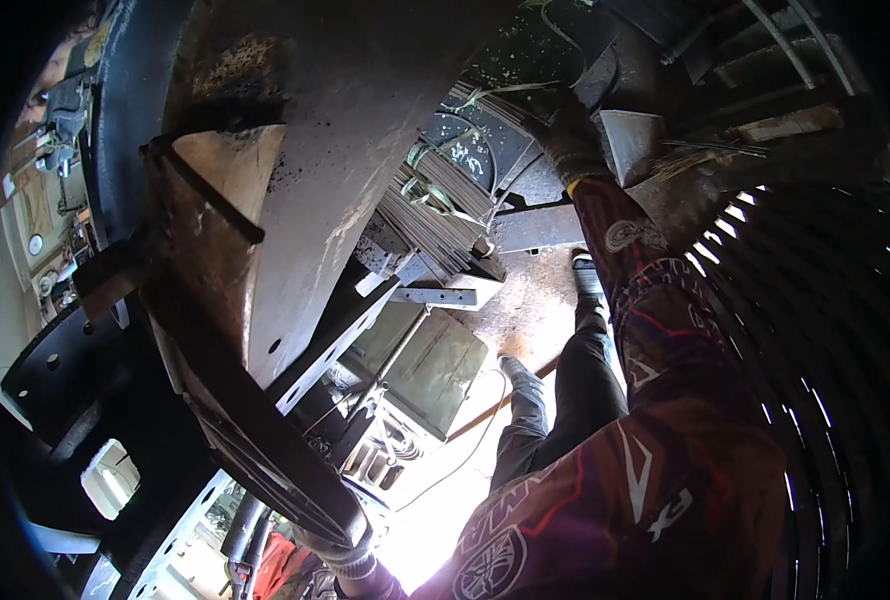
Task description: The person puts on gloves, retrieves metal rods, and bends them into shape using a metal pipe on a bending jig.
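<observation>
Far-left plate: a dark steel plate (33,372) with round holes; a rectangular opening shows lower down.
Triangular piece: a rust-brown and tan metal gusset (220,165), set at an angle against the broad grey steel panel.
Slanting member: a dark steel bar (265,430), descending from beneath the gusset toward the lower middle of the view, its lower end brightly lit.
Red item: a crumpled red object (280,565) at the lower edge, below the bar; its kind cannot be told.
Grey panel: a broad steel panel (335,190), rising to the upper edge, with a small dark hole near its lower tip.
Left hand: a gloved hand (350,553) at the bar's lower end; the fingers are largely hidden, so whether the grip is closed cannot be told.
Box: a grey-green, flat-topped box (420,365) near the floor.
Rods: a bundle of thin metal rods (427,228), with pale green strips lying across it.
Right hand: a gloved hand (568,140) in shadow, arm extended, near further thin rods; the state of its grip cannot be told.
Pale plate: an angular metal piece (630,142), just beside the right hand.
Far-right surface: dark slats (835,400) with light showing through narrow gaps.
</observation>
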`<control>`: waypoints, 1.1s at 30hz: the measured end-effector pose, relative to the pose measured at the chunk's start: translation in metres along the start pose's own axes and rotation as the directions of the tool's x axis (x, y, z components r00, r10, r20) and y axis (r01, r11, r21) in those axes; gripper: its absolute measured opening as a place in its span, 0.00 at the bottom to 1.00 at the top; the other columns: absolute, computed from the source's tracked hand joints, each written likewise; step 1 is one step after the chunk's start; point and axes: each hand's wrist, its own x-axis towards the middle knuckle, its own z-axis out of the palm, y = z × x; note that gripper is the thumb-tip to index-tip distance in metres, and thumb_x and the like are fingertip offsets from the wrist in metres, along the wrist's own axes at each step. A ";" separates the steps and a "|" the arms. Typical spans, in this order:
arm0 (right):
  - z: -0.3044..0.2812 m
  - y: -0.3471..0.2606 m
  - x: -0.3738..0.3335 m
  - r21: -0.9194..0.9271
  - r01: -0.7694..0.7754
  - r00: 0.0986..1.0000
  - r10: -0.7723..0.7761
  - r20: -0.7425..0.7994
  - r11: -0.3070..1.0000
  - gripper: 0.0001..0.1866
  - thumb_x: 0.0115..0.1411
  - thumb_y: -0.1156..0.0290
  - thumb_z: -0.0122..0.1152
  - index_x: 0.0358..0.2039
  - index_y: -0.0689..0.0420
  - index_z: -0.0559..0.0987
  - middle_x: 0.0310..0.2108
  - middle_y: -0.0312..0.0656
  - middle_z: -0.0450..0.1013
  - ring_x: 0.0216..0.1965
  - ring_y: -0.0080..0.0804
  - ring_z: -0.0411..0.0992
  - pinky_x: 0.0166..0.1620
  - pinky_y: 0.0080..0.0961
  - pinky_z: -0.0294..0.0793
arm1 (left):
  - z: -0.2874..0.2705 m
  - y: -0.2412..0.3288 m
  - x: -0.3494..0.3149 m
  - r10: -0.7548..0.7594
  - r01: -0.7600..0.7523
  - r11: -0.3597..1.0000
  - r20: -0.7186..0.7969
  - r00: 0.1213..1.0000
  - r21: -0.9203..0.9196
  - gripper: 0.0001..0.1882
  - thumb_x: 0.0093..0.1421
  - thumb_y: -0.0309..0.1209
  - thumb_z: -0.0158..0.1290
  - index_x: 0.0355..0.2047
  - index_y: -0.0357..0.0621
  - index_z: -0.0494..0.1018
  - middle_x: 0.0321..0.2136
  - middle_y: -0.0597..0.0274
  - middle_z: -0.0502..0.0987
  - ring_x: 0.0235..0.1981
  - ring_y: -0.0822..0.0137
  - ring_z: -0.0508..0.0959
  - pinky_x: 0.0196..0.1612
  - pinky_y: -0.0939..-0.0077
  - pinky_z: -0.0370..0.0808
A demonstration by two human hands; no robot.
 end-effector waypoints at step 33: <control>0.047 0.052 0.006 -0.043 -0.204 0.802 0.192 0.566 0.978 0.21 0.67 0.57 0.48 0.58 0.44 0.76 0.44 0.59 0.78 0.42 0.50 0.79 0.50 0.41 0.77 | -0.006 0.016 0.017 -0.099 0.093 0.976 -0.019 0.995 -0.198 0.11 0.61 0.21 0.50 0.42 0.31 0.78 0.38 0.46 0.82 0.39 0.53 0.81 0.45 0.62 0.79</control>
